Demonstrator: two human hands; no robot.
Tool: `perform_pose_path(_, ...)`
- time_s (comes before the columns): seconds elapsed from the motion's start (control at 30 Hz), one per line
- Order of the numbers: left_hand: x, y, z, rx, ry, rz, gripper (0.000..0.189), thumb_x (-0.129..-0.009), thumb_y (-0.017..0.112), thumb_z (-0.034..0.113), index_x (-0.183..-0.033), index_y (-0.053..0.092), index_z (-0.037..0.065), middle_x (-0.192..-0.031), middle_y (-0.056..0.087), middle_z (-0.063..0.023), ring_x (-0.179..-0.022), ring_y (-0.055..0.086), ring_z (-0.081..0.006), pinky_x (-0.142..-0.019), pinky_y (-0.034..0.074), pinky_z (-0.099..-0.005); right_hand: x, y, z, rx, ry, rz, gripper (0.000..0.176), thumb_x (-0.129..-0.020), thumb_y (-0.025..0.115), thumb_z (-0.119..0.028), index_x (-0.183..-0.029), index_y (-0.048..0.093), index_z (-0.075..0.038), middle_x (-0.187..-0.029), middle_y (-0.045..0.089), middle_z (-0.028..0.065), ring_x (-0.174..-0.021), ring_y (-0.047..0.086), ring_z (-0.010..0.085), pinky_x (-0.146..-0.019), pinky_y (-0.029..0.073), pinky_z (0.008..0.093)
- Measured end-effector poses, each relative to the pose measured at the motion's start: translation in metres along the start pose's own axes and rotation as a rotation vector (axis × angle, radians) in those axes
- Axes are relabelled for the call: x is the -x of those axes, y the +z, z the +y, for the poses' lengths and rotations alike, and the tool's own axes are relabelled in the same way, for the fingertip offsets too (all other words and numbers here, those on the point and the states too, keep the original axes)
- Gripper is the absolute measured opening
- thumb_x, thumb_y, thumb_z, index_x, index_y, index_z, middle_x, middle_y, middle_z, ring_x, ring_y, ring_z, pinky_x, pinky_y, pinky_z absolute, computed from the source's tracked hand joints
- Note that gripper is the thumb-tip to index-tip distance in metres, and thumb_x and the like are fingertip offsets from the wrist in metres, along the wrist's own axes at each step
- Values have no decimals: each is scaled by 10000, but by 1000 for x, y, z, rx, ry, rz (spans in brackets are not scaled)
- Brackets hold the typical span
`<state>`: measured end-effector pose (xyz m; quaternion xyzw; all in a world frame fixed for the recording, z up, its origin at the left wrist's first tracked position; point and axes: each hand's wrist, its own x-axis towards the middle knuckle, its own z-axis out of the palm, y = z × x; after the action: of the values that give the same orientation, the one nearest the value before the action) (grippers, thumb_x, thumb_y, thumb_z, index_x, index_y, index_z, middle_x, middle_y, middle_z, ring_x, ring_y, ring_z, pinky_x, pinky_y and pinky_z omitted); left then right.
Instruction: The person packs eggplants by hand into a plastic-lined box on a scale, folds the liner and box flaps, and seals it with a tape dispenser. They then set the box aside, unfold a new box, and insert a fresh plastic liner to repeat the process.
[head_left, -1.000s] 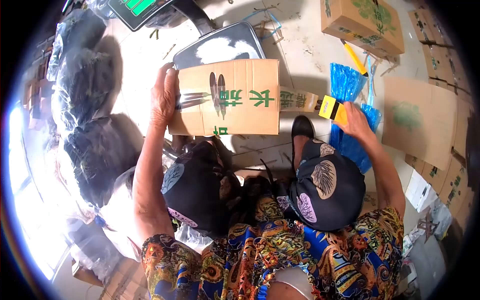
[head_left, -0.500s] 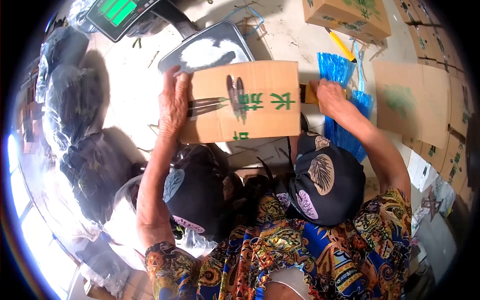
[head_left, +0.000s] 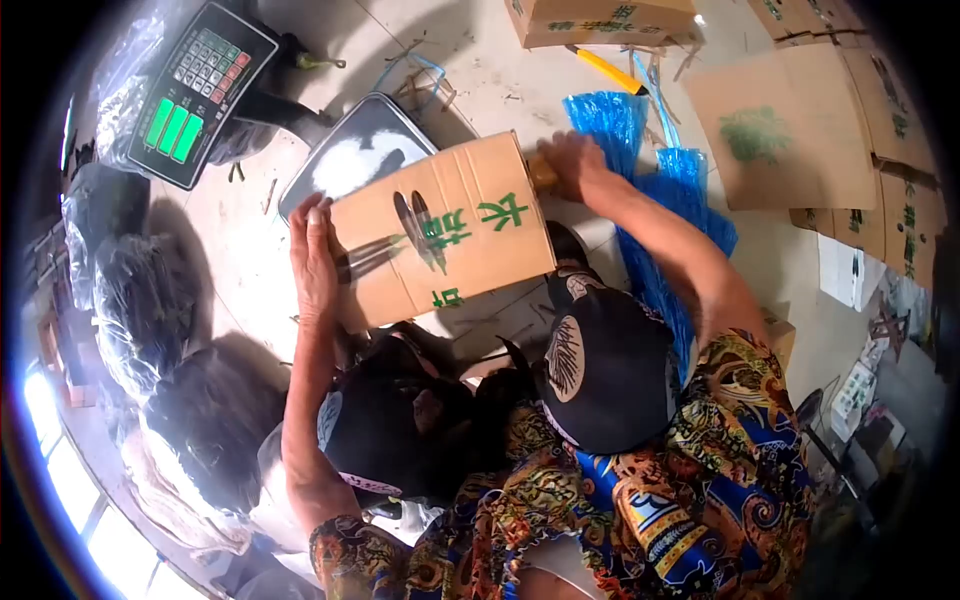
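The carton (head_left: 440,235) is in front of the person's knees, a little tilted, its upper edge covering part of the scale platform (head_left: 360,165). Its printed face is closed, so what it contains cannot be seen. To the left stand dark bundles in clear plastic bags (head_left: 140,310). Another carton (head_left: 605,22) is at the top, near a yellow-handled tool (head_left: 608,70). Bare floor (head_left: 235,260) lies between the bags and the carton; on the right, blue plastic strips (head_left: 650,220) leave less room. The left hand (head_left: 315,265) touches the left end of the carton; whether its fingers close on it, I cannot tell. The right hand (head_left: 575,165) is closed around a tape dispenser (head_left: 542,173), partly hidden, at the right end.
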<state>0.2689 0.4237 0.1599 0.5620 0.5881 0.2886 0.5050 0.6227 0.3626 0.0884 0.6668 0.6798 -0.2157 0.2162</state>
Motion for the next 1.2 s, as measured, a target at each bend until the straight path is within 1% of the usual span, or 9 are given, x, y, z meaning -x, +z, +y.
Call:
perform_pose_path(0.03, 0, 0, -2, 57, 60, -36, 427, -1025, 402, 329, -1294, 464, 4, -1281, 543, -160, -1207, 467, -207, -1044, 329, -302, -4, 9, 7, -185, -17, 239, 580, -805, 689, -302, -1293, 500, -52, -1330, 511, 203, -1249, 485, 331, -999, 404, 445)
perform_pose_path(0.1, 1, -1, -6, 165, 40, -58, 443, -1029, 375, 331, -1322, 435, 4, -1358, 486, -177, -1260, 424, -217, -1072, 306, -328, -14, 41, 25, -553, -57, 701, 618, -852, 657, -354, -1355, 463, -52, -1374, 480, 213, -1296, 443, 335, -1052, 366, 404)
perform_pose_path(0.13, -1, -1, -10, 273, 29, -90, 467, -1028, 367, 346, -1338, 420, 1, -1390, 450, -187, -1280, 409, -231, -1081, 300, -341, -6, 16, 8, -1097, 113, 391, 601, -950, 535, -421, -1410, 412, -54, -1428, 447, 167, -1330, 406, 294, -1088, 321, 349)
perform_pose_path(0.17, -3, 0, -15, 384, 15, -121, 491, -1027, 358, 360, -1354, 405, -2, -1423, 414, -196, -1300, 394, -246, -1091, 294, -354, 2, 17, -12, -1641, 27, 359, 760, -939, 418, -600, -1404, 393, 0, -1473, 375, 201, -1372, 339, 296, -1108, 276, 358)
perform_pose_path(0.27, -2, 3, -26, 499, -87, -146, 746, -963, 347, 587, -1428, 331, 4, -1439, 384, -201, -1308, 399, -311, -1111, 296, -426, -6, 50, -68, -2155, 103, 55, 730, -973, 304, -615, -1393, 432, -32, -1413, 448, 134, -1291, 414, 210, -1065, 327, 316)
perform_pose_path(0.37, -7, 13, -42, 851, -203, -145, 782, -954, 311, 624, -1435, 316, 7, -1433, 390, -202, -1275, 447, -357, -1043, 414, -492, 35, -3, -65, -2179, -68, 10, 706, -981, 284, -613, -1373, 457, -51, -1333, 511, 94, -1166, 501, 160, -1005, 387, 301)
perform_pose_path(0.43, -20, 13, -72, 849, -229, -257, 727, -975, 331, 572, -1441, 311, 15, -1416, 418, -191, -1263, 467, -325, -1012, 446, -468, 3, 38, -60, -2180, -129, 85, 654, -997, 295, -573, -1364, 458, -58, -1301, 534, 90, -1117, 527, 156, -990, 400, 296)
perform_pose_path(0.93, -57, 49, -15, 645, -220, -457, 721, -973, 332, 582, -1439, 331, 32, -1417, 425, -168, -1253, 480, -299, -1024, 432, -444, 10, 72, -32, -2298, -13, 109, 568, -1010, 320, -506, -1332, 476, -64, -1249, 560, 91, -1093, 543, 172, -956, 434, 308)
perform_pose_path(1.2, -84, 94, 16, 494, -208, -624, 717, -972, 332, 587, -1437, 341, 41, -1417, 429, -157, -1247, 487, -286, -1031, 425, -431, 55, 95, 16, -2435, -1, 285, 535, -1011, 334, -481, -1314, 487, -67, -1226, 571, 93, -1080, 552, 180, -932, 455, 314)
